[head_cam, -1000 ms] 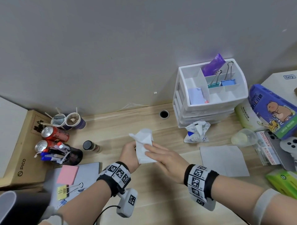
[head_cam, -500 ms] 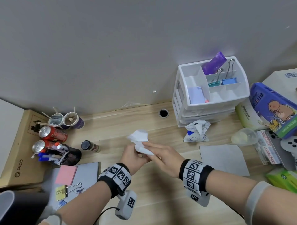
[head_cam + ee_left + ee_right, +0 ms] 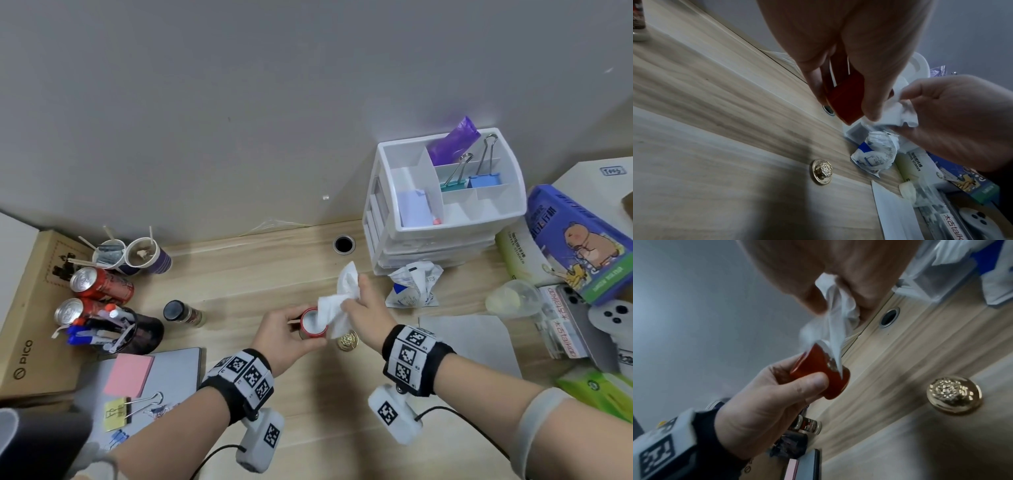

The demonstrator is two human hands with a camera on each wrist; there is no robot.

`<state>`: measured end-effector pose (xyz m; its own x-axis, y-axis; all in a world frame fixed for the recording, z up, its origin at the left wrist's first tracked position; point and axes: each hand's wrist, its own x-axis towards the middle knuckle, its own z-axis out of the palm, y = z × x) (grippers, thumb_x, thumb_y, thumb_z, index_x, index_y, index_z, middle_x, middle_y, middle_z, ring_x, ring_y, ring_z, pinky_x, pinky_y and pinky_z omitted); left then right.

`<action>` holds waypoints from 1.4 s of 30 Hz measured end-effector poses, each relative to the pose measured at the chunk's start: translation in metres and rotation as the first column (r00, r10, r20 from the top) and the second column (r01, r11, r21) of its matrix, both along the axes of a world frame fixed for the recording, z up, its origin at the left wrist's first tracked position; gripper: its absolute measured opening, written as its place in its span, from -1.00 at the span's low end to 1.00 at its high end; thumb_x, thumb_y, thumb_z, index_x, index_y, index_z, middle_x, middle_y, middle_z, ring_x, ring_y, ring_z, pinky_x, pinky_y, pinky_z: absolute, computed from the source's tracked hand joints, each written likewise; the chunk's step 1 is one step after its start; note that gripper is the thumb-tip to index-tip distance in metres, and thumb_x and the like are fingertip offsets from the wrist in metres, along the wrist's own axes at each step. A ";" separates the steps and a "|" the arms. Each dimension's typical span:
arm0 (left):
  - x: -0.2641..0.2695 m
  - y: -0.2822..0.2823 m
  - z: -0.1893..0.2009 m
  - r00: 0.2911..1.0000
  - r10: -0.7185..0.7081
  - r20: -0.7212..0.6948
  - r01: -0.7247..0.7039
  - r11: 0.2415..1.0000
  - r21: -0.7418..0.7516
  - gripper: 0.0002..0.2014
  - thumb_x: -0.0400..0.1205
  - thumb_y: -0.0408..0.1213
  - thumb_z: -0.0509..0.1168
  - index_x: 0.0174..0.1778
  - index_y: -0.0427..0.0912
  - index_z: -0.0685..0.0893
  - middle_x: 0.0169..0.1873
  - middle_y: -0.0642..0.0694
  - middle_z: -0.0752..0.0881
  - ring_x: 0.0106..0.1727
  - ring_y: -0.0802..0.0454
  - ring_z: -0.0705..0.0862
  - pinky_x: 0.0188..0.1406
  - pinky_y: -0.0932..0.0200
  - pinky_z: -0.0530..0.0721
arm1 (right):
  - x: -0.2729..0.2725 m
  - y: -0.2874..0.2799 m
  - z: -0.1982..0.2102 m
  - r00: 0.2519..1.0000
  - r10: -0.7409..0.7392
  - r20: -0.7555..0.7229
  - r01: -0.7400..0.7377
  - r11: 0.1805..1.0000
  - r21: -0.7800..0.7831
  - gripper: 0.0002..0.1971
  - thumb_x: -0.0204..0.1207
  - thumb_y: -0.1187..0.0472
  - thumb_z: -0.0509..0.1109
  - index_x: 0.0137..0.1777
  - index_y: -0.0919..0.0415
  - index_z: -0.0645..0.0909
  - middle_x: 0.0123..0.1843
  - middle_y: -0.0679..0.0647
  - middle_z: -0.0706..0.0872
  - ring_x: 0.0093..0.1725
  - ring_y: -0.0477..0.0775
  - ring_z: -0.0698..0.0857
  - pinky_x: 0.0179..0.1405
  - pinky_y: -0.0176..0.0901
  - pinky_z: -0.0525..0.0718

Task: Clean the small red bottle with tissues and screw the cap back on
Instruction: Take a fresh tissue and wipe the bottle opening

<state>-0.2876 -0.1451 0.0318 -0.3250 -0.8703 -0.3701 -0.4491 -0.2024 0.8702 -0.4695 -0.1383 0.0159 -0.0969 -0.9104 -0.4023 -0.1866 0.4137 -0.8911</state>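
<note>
My left hand (image 3: 291, 334) grips the small red bottle (image 3: 310, 324) above the desk, its open white mouth facing up. The same red bottle (image 3: 819, 371) shows tilted in the right wrist view, and the bottle (image 3: 844, 100) sits between my left fingers in the left wrist view. My right hand (image 3: 359, 305) pinches a crumpled white tissue (image 3: 337, 305) that hangs over the bottle's rim. The tissue (image 3: 835, 318) trails down from my right fingers onto the bottle. The gold ornate cap (image 3: 348, 340) lies on the desk just right of the bottle, also the cap (image 3: 953, 395).
A white drawer organiser (image 3: 442, 205) stands at the back right, a crumpled wrapper (image 3: 412, 287) in front of it. Cans, cups and a pen pot (image 3: 113, 329) crowd the left. A dark-capped jar (image 3: 183, 312) lies left of my hands. Boxes and a white sheet (image 3: 469, 339) lie right.
The tissue wrapped the bottle between both hands; now my right hand has drawn it up and right, baring the red bottle's mouth. The gold cap on the desk has come into sight.
</note>
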 end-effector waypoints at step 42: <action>0.002 -0.004 0.000 0.995 0.071 -0.063 -0.070 0.997 0.014 -0.61 0.30 -0.44 0.69 0.00 -0.03 0.84 -0.10 -0.01 0.89 -0.03 0.02 0.85 0.08 0.12 0.82 | 0.032 0.001 0.015 0.931 0.144 -0.335 -0.220 0.954 -0.203 -0.76 0.58 0.17 0.39 0.20 0.17 0.72 0.09 0.02 0.70 0.10 -0.02 0.66 0.17 -0.18 0.60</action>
